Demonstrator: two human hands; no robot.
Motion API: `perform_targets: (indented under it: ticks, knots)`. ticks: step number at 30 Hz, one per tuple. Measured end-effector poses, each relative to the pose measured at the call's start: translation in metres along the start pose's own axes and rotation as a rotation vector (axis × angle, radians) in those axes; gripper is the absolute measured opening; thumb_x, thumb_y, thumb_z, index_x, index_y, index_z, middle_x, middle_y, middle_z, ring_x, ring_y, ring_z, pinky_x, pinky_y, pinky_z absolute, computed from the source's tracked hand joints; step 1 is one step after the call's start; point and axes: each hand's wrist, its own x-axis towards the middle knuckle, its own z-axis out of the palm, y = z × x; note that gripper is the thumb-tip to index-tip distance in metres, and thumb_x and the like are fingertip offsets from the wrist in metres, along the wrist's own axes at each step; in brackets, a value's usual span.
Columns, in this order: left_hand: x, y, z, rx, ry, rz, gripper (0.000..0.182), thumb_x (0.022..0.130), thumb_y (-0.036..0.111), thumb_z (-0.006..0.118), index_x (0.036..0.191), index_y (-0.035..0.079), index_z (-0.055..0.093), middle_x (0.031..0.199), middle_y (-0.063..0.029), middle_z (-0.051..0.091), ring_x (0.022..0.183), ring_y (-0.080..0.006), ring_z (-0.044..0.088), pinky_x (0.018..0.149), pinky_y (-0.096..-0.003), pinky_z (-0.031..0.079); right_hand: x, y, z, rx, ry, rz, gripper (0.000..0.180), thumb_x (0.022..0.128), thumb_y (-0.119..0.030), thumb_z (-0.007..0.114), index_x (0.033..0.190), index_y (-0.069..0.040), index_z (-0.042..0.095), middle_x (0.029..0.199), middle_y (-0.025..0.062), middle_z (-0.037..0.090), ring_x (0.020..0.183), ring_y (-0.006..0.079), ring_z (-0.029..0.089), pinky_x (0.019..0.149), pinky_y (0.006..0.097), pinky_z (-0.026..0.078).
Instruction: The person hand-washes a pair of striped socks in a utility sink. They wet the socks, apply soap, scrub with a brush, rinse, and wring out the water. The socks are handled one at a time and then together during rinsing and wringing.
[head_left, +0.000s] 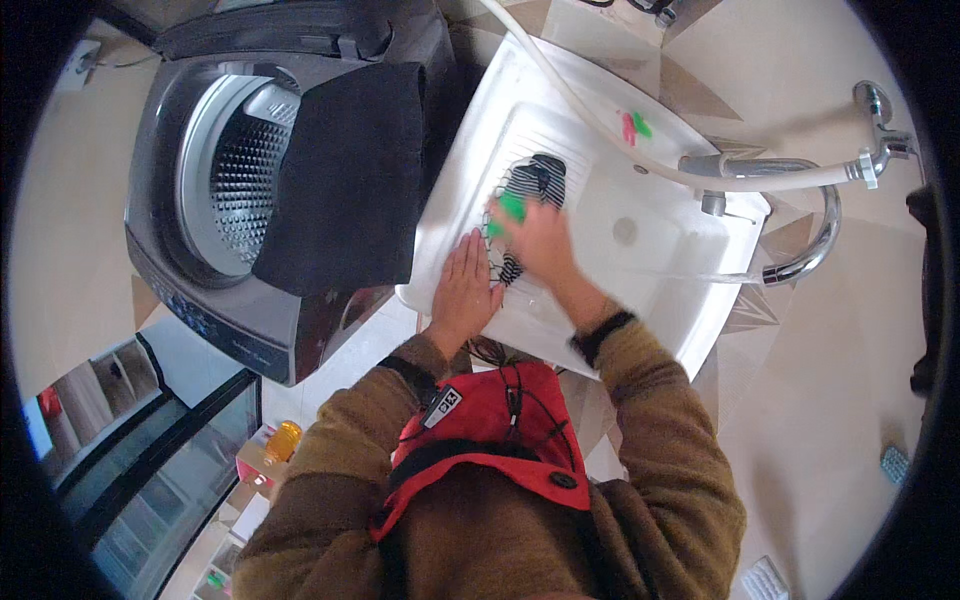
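Note:
A black-and-white striped cloth item (541, 180) with a dark end lies on the ribbed washboard part of the white sink (600, 300). My right hand (538, 238), blurred by motion, grips a green scrubber (511, 209) against the cloth; whether it is a brush or a block cannot be told. Flat on the cloth's left edge rests my left hand (466, 283), palm down, fingers extended. Between the two hands a striped part of the cloth shows, and the rest is hidden under them.
Water runs from the curved chrome faucet (799, 270) into the basin. A pale hose (577, 101) crosses above the sink from a wall tap (885, 142). Left stands a top-loading washing machine (217, 300), lid raised, a dark cloth (352, 180) draped over its edge. Pink and green pieces (634, 129) lie on the sink's back ledge.

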Motion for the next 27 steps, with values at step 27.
perform_targets:
  ticks: [27]
  knots:
    - [0.004,0.002,0.002,0.084,-0.033,-0.018,0.066,0.084,0.034,0.056,0.134,-0.006,0.040,0.146,-0.0231,0.030,0.139,-0.0365,0.023,0.112,-0.0471,0.021,0.032,0.020,-0.002,-0.093,0.258,0.357,0.052,0.083,-0.038,0.062,0.131,-0.026,0.049,0.101,0.0167,0.054,0.088,0.0339,0.055,0.070,0.0467,0.044]
